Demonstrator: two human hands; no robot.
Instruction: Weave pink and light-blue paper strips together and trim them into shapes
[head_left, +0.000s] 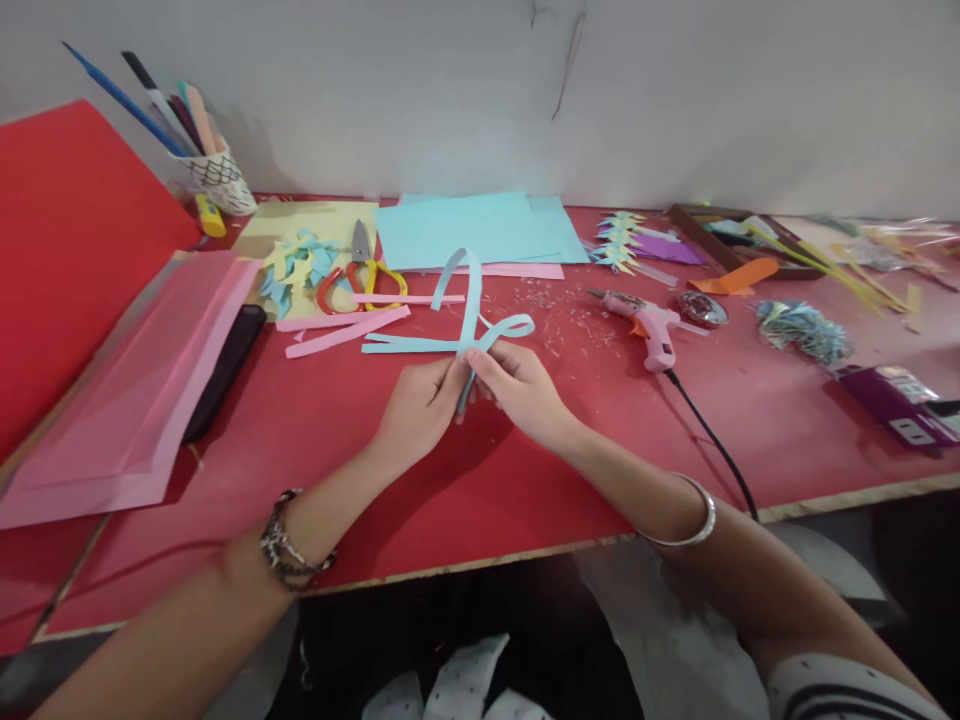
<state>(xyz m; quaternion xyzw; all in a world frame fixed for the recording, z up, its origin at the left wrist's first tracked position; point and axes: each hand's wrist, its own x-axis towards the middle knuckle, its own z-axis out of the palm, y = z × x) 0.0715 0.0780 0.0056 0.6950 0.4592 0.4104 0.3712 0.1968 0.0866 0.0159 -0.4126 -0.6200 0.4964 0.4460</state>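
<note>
Light blue paper strips [470, 290] cross and loop between my hands, above the red table. My left hand [424, 400] pinches them from the left, and my right hand [521, 385] pinches them from the right, thumbs meeting at the crossing. One strip curls upward in an arch; a smaller loop sticks out to the right. Another light blue strip [409, 345] reaches left, and whether it is joined to the held ones I cannot tell. Pink paper strips [349, 332] lie beyond my left hand, near scissors [361, 245] with red and yellow handles.
A pink glue gun [652, 325] with a black cord lies right of my hands. Light blue sheets [472, 230] rest at the back. Pink sheets [135, 380] lie left, near a pen cup [221, 180]. A purple box [892, 405] sits at the right.
</note>
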